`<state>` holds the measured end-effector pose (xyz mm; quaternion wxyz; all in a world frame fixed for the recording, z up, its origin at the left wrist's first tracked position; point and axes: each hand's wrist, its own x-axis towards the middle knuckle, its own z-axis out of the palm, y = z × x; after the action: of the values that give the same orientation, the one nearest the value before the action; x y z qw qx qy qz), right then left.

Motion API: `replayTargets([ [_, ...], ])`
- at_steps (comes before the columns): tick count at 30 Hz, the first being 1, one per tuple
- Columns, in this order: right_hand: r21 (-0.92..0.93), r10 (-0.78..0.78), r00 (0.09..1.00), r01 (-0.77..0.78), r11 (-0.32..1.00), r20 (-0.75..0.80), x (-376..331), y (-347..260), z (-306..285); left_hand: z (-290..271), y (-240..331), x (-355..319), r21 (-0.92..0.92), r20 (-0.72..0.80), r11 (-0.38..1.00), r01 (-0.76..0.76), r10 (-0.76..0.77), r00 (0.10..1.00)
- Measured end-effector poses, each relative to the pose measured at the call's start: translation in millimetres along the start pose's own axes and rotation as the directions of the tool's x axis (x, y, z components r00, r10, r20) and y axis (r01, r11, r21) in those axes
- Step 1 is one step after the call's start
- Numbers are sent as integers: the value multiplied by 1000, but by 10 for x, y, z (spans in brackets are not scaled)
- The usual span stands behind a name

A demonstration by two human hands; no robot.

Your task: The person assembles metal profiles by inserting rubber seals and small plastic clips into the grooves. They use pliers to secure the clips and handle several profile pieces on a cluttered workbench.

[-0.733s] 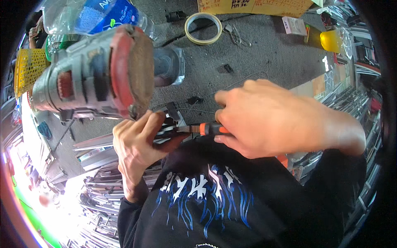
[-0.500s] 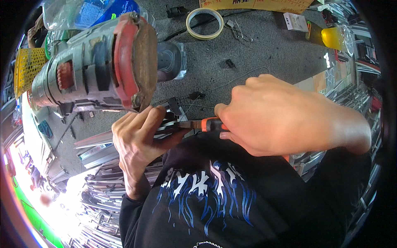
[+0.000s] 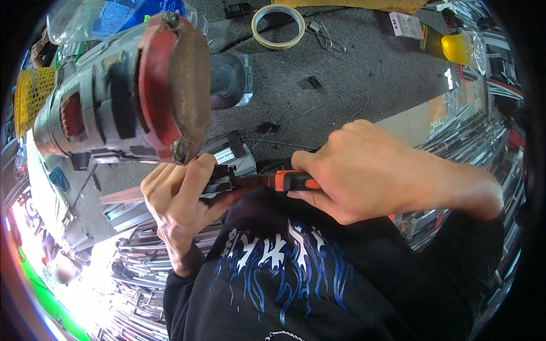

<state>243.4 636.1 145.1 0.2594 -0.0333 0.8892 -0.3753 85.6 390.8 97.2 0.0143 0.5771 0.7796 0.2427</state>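
Observation:
My right hand (image 3: pixel 352 176) is closed round the orange-and-black handle of a tool (image 3: pixel 287 181). A flat, brownish metal part of this tool points left toward my other hand; its far end is hidden there. My left hand (image 3: pixel 179 196) is closed on a dark bar-like profile (image 3: pixel 223 181), held just in front of my black sweatshirt. The two hands are a short way apart, joined by the tool between them. Close above my left hand looms a large grey-and-red power tool (image 3: pixel 122 91), shaped like a drill, which covers part of the view.
On the grey work surface (image 3: pixel 284 85) lie a roll of tape (image 3: pixel 278 27), a small white box (image 3: pixel 405 28) and a thin wire. A yellow cup-like thing (image 3: pixel 454 50) stands at the far right, a yellow perforated basket (image 3: pixel 32 96) at the left. Metal profiles (image 3: pixel 142 267) are stacked lower left.
My left hand and the profile have shifted slightly left and down. The right hand has moved a little down with the tool still in it. The view has shifted slightly.

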Motion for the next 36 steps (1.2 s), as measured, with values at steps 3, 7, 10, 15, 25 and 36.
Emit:
replayTargets([
  [3, 23, -82, 983, 87, 996, -167, 69, 34, 77, -2, -24, -22, 14, 17, 1000, 3, -3, 1000],
  [7, -102, 6, 999, -10, 995, -38, 34, 55, 15, -5, -29, 3, 10, -30, 1000, 4, -4, 1000],
  [10, -130, -80, 993, 68, 989, -90, -21, 44, -82, -7, 1, 35, 60, -69, 997, -47, 51, 996],
  [15, -62, -88, 995, 85, 994, -56, 52, 18, -161, 24, 51, 68, -10, -60, 999, -46, 45, 997],
  [25, -9, -56, 998, 55, 998, -32, 48, -18, -73, 6, 81, 57, 19, -98, 998, -53, 54, 994],
  [36, 114, 9, 1000, -11, 993, 13, -11, 145, 217, 74, 10, -41, -30, -22, 999, -34, 34, 999],
])
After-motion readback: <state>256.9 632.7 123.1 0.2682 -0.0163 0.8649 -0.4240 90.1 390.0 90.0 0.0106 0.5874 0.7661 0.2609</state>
